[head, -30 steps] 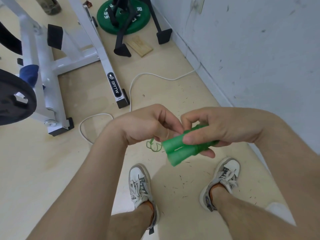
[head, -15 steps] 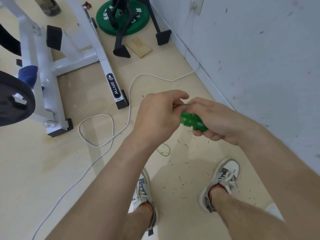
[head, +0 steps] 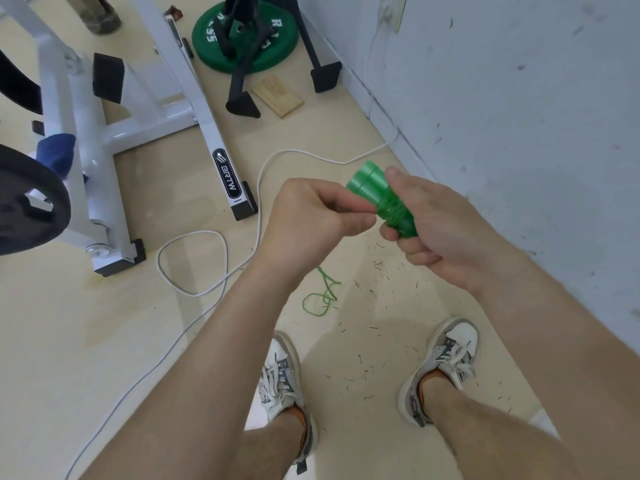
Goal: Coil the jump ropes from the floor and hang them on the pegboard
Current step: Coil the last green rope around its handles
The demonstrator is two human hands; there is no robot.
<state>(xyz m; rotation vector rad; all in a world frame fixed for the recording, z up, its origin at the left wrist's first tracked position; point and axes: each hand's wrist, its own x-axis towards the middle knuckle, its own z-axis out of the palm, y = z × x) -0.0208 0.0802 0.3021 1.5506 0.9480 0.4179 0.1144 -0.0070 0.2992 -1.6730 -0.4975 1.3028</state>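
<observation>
Two green jump rope handles [head: 375,192] lie side by side in my right hand [head: 440,230], which grips them with thin green cord wound round their middle. My left hand [head: 311,220] is curled beside them and touches the bundle, seemingly pinching the cord, though the pinch itself is hidden. A loose tail of green cord [head: 322,296] dangles below my hands in a small loop above the floor. The pegboard is not in view.
A white cable [head: 221,268] snakes over the beige floor from a wall outlet. A white exercise machine frame [head: 214,140] stands at left, a green weight plate [head: 246,39] and black stand feet behind it. A grey wall [head: 519,116] runs along the right. My shoes [head: 280,375] are below.
Both hands rose and turned the handles from pointing down-left to pointing up-left. More cord is wound round the handles, and the dangling tail hangs lower in view.
</observation>
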